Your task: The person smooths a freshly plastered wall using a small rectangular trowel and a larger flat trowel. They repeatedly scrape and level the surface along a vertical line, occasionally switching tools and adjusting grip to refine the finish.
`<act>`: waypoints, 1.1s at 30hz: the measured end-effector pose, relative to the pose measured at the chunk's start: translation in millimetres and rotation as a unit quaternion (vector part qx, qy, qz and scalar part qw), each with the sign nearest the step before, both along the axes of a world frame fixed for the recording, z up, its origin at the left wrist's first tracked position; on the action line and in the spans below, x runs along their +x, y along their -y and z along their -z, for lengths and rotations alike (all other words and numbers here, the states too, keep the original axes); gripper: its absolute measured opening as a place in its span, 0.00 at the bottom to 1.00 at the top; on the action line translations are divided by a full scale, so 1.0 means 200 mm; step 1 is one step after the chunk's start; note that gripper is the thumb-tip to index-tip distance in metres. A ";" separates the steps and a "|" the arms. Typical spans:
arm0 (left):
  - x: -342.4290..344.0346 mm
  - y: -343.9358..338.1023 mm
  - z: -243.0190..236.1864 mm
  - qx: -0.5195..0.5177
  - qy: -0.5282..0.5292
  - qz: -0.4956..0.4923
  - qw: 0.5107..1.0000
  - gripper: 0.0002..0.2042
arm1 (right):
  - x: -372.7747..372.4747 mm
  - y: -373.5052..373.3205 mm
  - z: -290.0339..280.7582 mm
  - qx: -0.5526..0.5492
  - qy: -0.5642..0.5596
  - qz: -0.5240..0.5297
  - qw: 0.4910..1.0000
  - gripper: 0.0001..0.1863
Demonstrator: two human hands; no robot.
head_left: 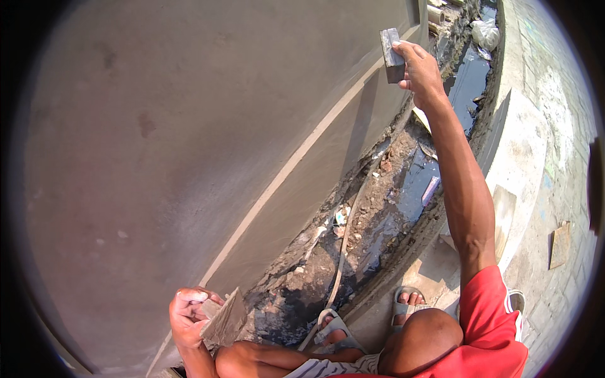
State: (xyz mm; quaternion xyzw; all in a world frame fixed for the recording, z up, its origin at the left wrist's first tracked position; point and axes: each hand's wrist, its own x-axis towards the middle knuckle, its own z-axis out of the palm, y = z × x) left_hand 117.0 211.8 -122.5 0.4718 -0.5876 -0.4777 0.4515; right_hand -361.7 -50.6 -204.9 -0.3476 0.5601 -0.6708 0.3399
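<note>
At the upper right, my right hand [419, 69] reaches far forward, its fingers closed on a grey rectangular block [392, 55]. The block is up by the plastered wall [189, 126]; whether it touches the wall I cannot tell. Low on the left, my left hand [189, 312] is closed around the grip of a flat, cement-smeared board [228, 320], like a plasterer's float, tilted near my knee. A pale straight strip [283, 173] runs slantwise across the smooth grey wall between both hands.
Below the wall lies a muddy ditch [378, 208] with dark water, rubble and litter. A long thin strip [343, 255] lies along it. A white plastic bag [485, 34] sits farther off. To the right are a concrete ledge [520, 135], paving and a small board [559, 246].
</note>
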 end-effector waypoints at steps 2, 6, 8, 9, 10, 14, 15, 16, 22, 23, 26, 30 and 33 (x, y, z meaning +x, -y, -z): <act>0.01 0.00 0.00 -0.006 0.004 -0.009 1.000 0.25 | 0.05 0.01 0.01 0.016 0.051 -0.012 0.999 0.23; 0.01 0.00 0.00 -0.019 0.011 -0.011 1.000 0.25 | 0.17 0.03 0.05 0.054 0.097 -0.042 0.993 0.30; 0.01 0.01 0.00 -0.024 0.010 -0.002 1.000 0.26 | 0.28 0.02 0.06 0.072 0.047 -0.002 0.996 0.32; 0.01 0.01 0.00 -0.024 0.010 0.001 1.000 0.26 | 0.33 -0.02 0.04 0.074 0.051 -0.007 0.996 0.33; 0.00 0.00 0.00 -0.025 0.008 0.004 1.000 0.26 | 0.38 -0.04 0.04 0.068 0.064 -0.003 0.996 0.33; -0.08 0.05 -0.03 -0.024 -0.021 -0.018 0.999 0.26 | 0.71 -0.23 0.08 0.064 -0.021 -0.042 0.997 0.32; -0.09 0.07 -0.03 -0.024 -0.020 -0.022 0.999 0.26 | 0.75 -0.29 0.09 0.061 -0.022 -0.104 0.992 0.32; -0.11 0.10 -0.03 -0.023 -0.017 -0.026 0.999 0.26 | 0.74 -0.33 0.11 0.068 0.007 -0.178 0.982 0.29; -0.13 0.08 -0.02 -0.053 0.012 -0.008 0.998 0.26 | 0.16 -0.18 0.10 -0.003 0.246 -0.057 0.968 0.21; -0.13 0.07 -0.03 -0.048 0.023 -0.020 0.998 0.26 | 0.11 -0.10 0.06 -0.004 0.254 -0.049 0.966 0.22; -0.12 0.04 -0.02 -0.038 0.020 -0.044 0.998 0.26 | 0.02 0.05 -0.01 -0.003 0.206 -0.014 0.978 0.23; -0.09 0.03 -0.04 -0.051 0.035 -0.054 0.997 0.26 | 0.28 0.10 0.01 0.037 0.096 0.061 0.993 0.34; -0.14 0.04 -0.05 -0.039 0.042 -0.088 0.994 0.26 | 0.61 -0.18 0.05 0.032 0.007 -0.049 0.998 0.33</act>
